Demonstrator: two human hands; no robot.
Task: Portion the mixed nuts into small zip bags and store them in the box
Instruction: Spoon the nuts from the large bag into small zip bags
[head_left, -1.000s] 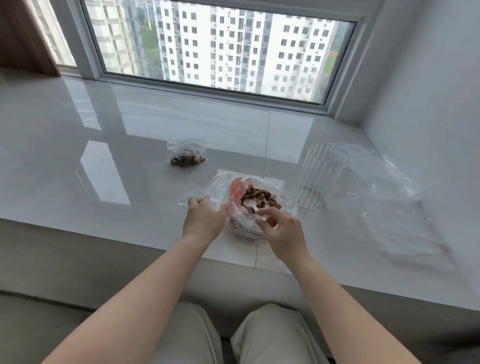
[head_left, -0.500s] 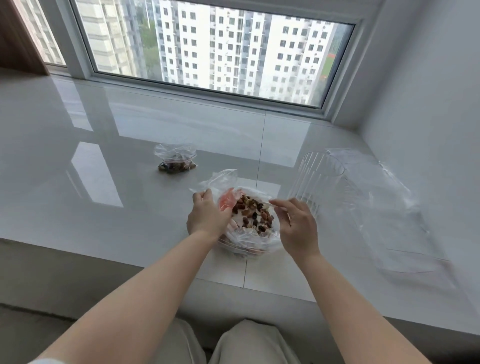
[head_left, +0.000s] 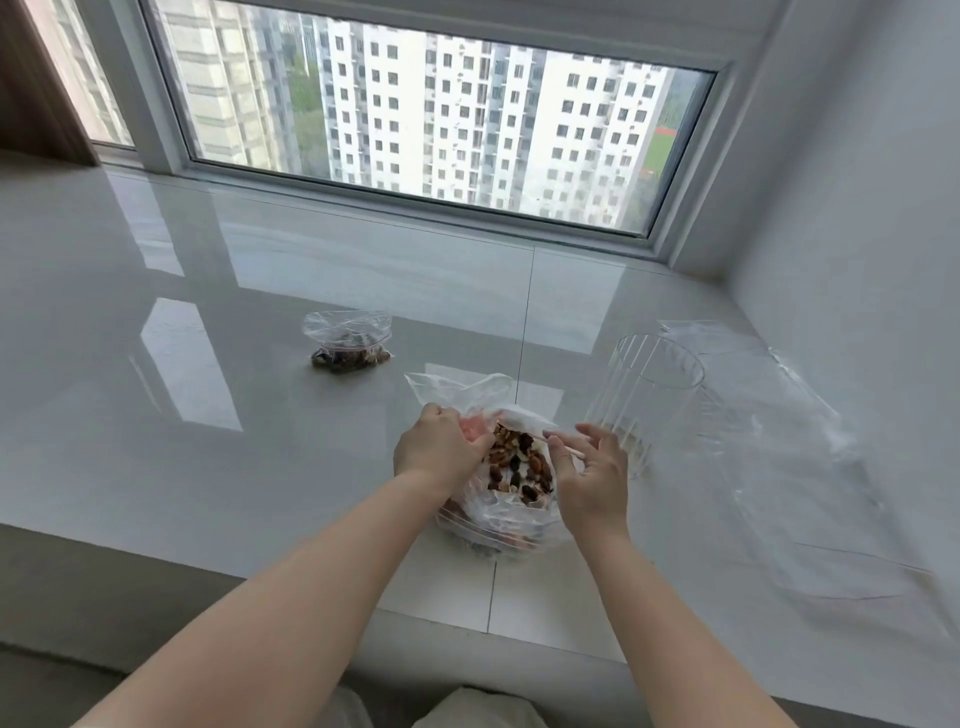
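A clear plastic bag of mixed nuts (head_left: 511, 512) sits on the white stone sill near its front edge, its mouth pulled open so the nuts (head_left: 519, 465) show. My left hand (head_left: 436, 449) grips the bag's left rim with curled fingers. My right hand (head_left: 589, 475) pinches the right rim between thumb and forefinger, the other fingers spread. A small zip bag (head_left: 349, 340) with a portion of nuts lies further back on the left. A clear ribbed box (head_left: 641, 397) stands just right of my right hand.
Clear plastic sheeting or flat bags (head_left: 810, 467) lie spread over the sill's right side, up to the white wall (head_left: 872, 234). A large window (head_left: 415, 114) runs along the back. The sill's front edge (head_left: 208, 566) drops off near my knees.
Both hands have drawn apart and pulled the big bag's mouth wider, so more nuts show. The view has shifted slightly.
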